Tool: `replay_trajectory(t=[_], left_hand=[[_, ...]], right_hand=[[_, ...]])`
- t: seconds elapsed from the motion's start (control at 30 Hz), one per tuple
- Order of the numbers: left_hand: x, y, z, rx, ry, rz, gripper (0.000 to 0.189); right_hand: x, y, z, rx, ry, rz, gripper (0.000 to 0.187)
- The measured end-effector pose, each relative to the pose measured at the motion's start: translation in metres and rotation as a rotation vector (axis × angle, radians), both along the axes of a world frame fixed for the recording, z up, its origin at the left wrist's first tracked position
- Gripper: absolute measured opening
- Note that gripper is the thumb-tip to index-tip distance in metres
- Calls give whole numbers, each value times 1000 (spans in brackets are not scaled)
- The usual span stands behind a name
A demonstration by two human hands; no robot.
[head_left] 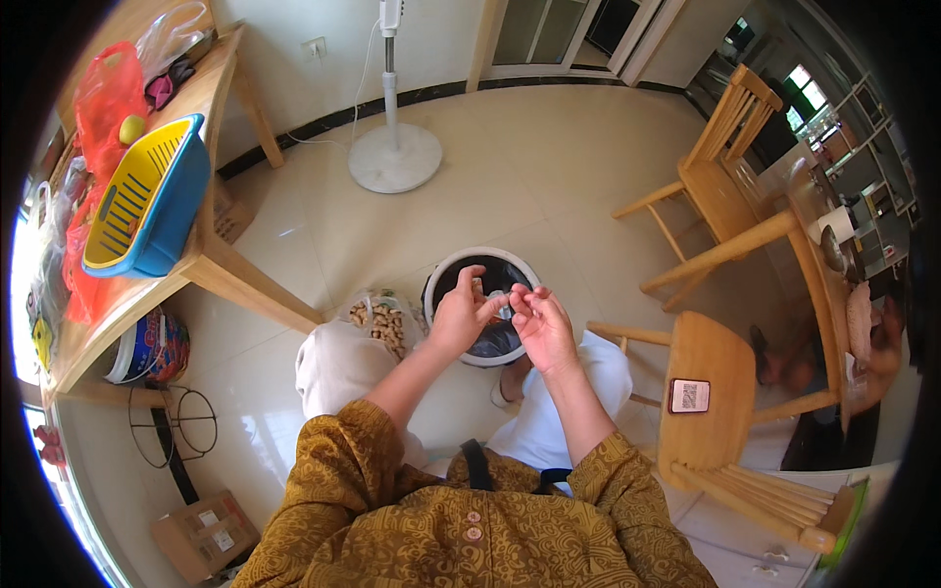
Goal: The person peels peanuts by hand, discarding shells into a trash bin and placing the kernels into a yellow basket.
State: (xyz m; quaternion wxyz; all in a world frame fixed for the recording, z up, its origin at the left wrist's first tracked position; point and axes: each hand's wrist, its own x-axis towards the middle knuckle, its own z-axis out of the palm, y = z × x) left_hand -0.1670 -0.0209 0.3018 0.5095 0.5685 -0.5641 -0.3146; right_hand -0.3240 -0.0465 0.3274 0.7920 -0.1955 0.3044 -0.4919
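Note:
Both hands hover over a round waste bin with a white rim and a black bag lining, set on the floor between my knees. My left hand has its thumb and index finger spread, with nothing visible between them. My right hand has its fingertips drawn together beside the left thumb; whether something small is between them cannot be made out. Pale scraps show inside the bin, partly covered by the hands. Beside my left knee stands a clear plastic bag of unshelled peanuts.
A wooden table on the left bears a blue-and-yellow basket and red plastic bags. The fan stand is ahead. At right are wooden chairs, one bearing a phone. Another person's arm shows at far right.

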Motion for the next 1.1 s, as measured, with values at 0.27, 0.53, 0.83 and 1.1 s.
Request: replay_trajectory(t=[0.27, 0.53, 0.83, 1.1], left_hand=[[3, -1, 2, 670, 1098, -168, 63], [15, 15, 32, 654, 1141, -273, 81], [17, 23, 42, 456, 1131, -193, 61], [22, 32, 41, 228, 1006, -283, 26]], right_hand=[[-12, 0, 16, 16, 118, 138, 27], [27, 20, 50, -737, 1103, 263, 24], [28, 16, 40, -236, 571, 231, 15], [28, 20, 38, -71, 265, 261, 21]])
